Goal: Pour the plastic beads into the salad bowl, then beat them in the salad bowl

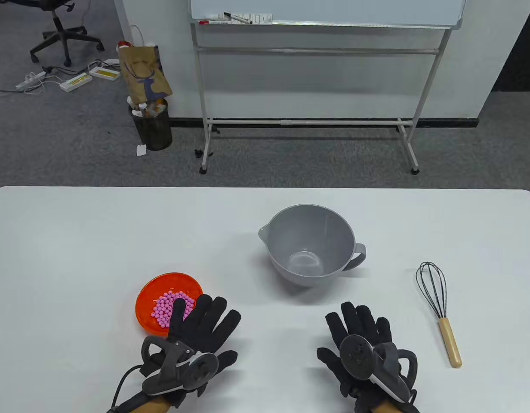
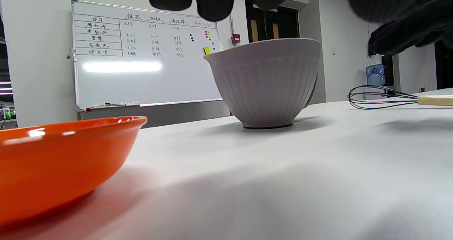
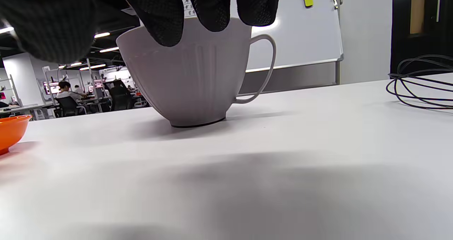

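Two containers on white counter (image 1: 75, 241): orange dish (image 1: 149, 297) of pink beads (image 1: 166, 307); empty grey bowl (image 1: 310, 245). Left hand (image 1: 196, 331), right hand (image 1: 359, 340) flat, fingers spread, holding nothing.

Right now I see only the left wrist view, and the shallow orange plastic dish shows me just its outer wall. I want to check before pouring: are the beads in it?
Observer: Yes. Small pink plastic beads lie heaped in the orange dish, towards its near side.
Operator: Is the grey ribbed plastic salad bowl empty?
Observer: The table view shows the grey bowl with a bare bottom and nothing inside.
Operator: Where is my left hand?
Observer: The left hand holds nothing. Its straight fingers reach over the dish's near right rim; I cannot tell whether they touch it.
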Tool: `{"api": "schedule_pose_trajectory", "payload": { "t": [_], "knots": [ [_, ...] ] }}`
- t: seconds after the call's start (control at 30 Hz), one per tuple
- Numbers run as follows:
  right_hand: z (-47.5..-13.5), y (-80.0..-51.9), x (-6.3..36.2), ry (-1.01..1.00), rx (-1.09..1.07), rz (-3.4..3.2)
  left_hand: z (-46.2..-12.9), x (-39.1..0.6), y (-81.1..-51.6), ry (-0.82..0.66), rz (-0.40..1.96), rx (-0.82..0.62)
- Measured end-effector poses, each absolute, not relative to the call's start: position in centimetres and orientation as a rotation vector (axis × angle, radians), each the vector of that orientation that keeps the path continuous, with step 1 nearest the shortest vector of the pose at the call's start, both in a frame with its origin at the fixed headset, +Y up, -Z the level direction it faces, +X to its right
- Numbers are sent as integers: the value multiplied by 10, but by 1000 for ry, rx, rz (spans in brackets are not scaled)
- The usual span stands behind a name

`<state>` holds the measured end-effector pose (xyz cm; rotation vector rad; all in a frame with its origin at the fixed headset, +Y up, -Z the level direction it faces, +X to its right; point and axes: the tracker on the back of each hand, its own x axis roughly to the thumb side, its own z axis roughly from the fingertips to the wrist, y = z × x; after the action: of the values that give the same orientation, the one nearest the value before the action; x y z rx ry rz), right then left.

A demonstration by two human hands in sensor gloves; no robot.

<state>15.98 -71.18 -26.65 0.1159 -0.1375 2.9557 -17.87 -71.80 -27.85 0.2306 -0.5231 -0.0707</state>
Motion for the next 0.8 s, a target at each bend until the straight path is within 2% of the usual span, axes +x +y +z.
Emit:
{"api": "schedule_pose_trajectory", "payload": {
  "t": [0.6,0.8],
  "knots": [
    [-263,-708,163,-161,93,2931,-281,-183,-723,-506,-62,195],
    [-274,-693,156,-183,91,2878,-282,-189,-722,-485,-59,199]
  ]
}}
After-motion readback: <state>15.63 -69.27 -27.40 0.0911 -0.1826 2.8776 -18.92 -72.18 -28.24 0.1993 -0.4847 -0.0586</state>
